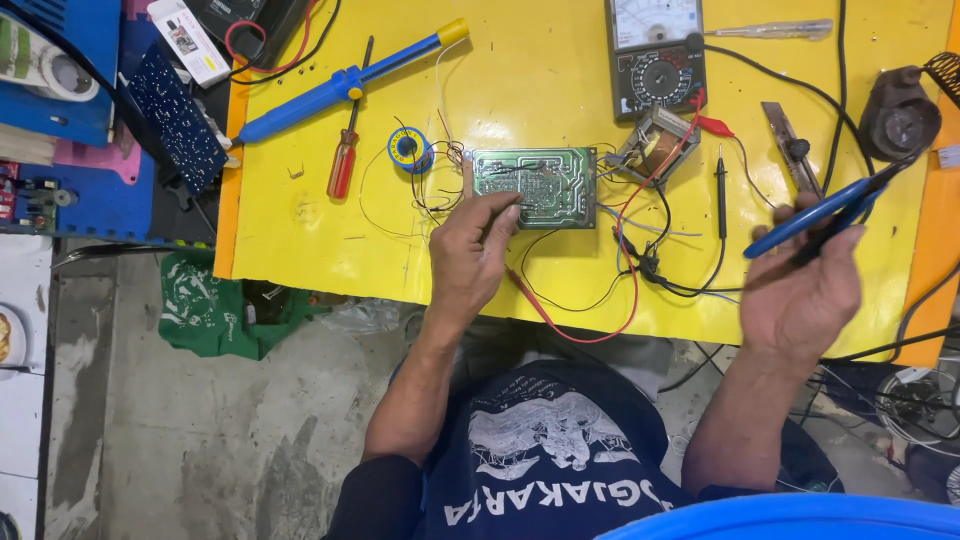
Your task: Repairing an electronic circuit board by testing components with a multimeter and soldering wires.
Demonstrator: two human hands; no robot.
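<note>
Yellow desk (pixel 300 230) over a bare concrete floor (pixel 200 440) carries a green circuit board (pixel 535 185) near its middle, with thin wires trailing round it. Left hand (pixel 470 250) reaches to the board's lower left edge, fingers pinched together on its surface; whether they grip anything small cannot be told. Right hand (pixel 800 285), well apart to the right, is closed round a blue-handled soldering iron (pixel 815 215) raised above the desk. An analogue multimeter (pixel 655 50) lies beyond the board, a solder spool (pixel 408 148) and red screwdriver (pixel 345 155) to its left, a blue desoldering pump (pixel 345 85) farther back
</note>
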